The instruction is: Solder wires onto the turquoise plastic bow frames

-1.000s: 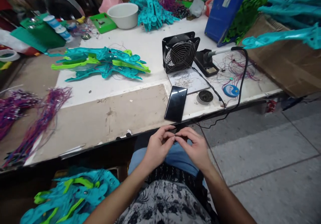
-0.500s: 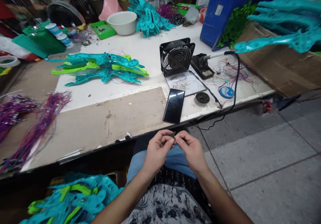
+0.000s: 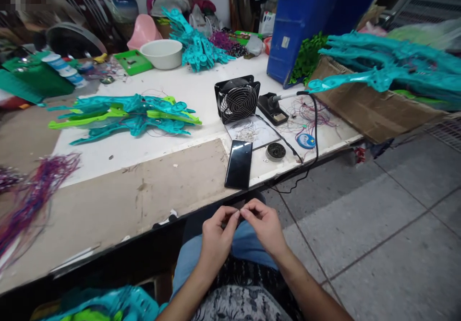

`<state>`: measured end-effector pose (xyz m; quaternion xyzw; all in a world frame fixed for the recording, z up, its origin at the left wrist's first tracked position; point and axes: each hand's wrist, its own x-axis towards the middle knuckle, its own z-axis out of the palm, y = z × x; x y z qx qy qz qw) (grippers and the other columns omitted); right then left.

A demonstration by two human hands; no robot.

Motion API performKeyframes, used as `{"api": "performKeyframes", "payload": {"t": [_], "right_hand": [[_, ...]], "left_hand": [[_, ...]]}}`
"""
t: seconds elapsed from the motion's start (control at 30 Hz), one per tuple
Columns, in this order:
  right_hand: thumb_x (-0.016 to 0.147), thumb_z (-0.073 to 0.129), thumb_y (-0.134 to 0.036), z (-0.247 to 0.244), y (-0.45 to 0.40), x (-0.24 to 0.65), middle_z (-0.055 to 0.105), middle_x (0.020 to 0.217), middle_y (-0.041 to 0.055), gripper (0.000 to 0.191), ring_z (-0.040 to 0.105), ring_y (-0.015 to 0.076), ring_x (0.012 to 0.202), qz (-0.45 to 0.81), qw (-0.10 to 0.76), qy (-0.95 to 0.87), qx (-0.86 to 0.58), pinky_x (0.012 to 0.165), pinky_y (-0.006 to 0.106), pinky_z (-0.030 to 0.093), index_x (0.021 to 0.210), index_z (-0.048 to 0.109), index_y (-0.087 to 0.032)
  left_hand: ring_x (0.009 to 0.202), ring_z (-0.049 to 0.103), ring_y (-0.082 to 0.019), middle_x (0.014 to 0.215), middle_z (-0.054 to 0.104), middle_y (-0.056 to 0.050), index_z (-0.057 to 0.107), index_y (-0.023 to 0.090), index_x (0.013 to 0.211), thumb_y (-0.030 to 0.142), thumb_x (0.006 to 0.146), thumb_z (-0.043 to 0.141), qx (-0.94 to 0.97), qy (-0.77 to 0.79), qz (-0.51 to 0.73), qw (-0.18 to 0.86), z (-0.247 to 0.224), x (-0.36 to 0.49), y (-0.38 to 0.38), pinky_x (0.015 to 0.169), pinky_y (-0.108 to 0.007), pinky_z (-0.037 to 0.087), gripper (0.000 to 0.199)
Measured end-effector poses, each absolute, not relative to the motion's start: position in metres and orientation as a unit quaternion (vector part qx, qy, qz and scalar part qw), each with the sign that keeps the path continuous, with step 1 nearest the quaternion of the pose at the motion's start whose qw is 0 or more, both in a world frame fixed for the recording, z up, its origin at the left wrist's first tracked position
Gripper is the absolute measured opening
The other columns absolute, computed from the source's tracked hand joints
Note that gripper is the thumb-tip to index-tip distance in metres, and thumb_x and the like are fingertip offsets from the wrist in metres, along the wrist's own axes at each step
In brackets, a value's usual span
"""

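Note:
Both hands meet over my lap, just in front of the table's edge. My left hand [image 3: 218, 234] is closed, thumb against fingertips. My right hand [image 3: 263, 226] is pinched the same way, its fingertips touching those of the left. Whatever lies between the fingertips is too small or too hidden to make out. Beyond the hands a black smartphone [image 3: 239, 165] lies flat near the edge of the table. To its right stands a small round tin [image 3: 275, 151] with dark contents.
A black fan [image 3: 237, 100] stands behind the phone, beside a soldering iron [image 3: 286, 97] in its holder. Teal and green plastic parts [image 3: 133, 114] lie left. Bundled purple wires [image 3: 34, 206] rest far left. A cardboard box [image 3: 367, 105] holds more teal parts at right.
The view has shifted, so the table things sit lower and further left. Both hands stay together at the fingertips; the dark bit seen between them earlier no longer shows.

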<state>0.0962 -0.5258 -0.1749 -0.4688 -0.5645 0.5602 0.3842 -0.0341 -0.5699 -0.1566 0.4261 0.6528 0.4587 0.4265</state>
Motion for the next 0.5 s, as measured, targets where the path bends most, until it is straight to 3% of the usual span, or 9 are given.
{"api": "performKeyframes", "payload": {"t": [0.2,0.3,0.4,0.5], "right_hand": [[0.084,0.059,-0.033,-0.184,-0.525,0.103,0.059,0.068,0.0002,0.023,0.054,0.0123,0.066,0.554,0.353,-0.621,-0.428,0.062,0.022,0.044,0.068,0.063,-0.018],[0.081,0.060,-0.038,-0.192,-0.510,0.111,0.059,0.059,-0.0006,0.025,0.053,0.0122,0.054,0.496,0.368,-0.609,-0.498,0.052,0.022,0.042,0.068,0.065,-0.017],[0.082,0.057,-0.042,-0.199,-0.477,0.123,0.062,0.061,0.0016,0.028,0.054,0.0144,0.055,0.374,0.413,-0.597,-0.577,0.053,0.025,0.044,0.075,0.068,-0.017],[0.082,0.055,-0.039,-0.203,-0.437,0.132,0.068,0.078,0.0071,0.028,0.060,0.0195,0.073,0.290,0.435,-0.600,-0.606,0.071,0.031,0.047,0.081,0.070,-0.016]], "left_hand": [[0.063,0.059,-0.017,0.067,0.065,-0.005,0.065,0.016,0.071,0.040,0.082,0.058,0.431,0.629,0.411,0.499,-0.169,-0.037,-0.568,0.061,-0.026,0.049,0.027],[0.064,0.062,-0.018,0.068,0.068,-0.005,0.067,0.016,0.087,0.043,0.082,0.058,0.408,0.641,0.413,0.502,-0.170,-0.043,-0.568,0.062,-0.028,0.049,0.029],[0.073,0.064,-0.019,0.078,0.070,-0.005,0.067,0.017,0.097,0.044,0.081,0.058,0.409,0.703,0.453,0.365,-0.167,-0.069,-0.567,0.071,-0.029,0.050,0.032],[0.076,0.062,-0.019,0.085,0.070,-0.006,0.067,0.018,0.089,0.043,0.082,0.057,0.415,0.775,0.449,0.159,-0.171,-0.115,-0.564,0.075,-0.030,0.048,0.028]]}}
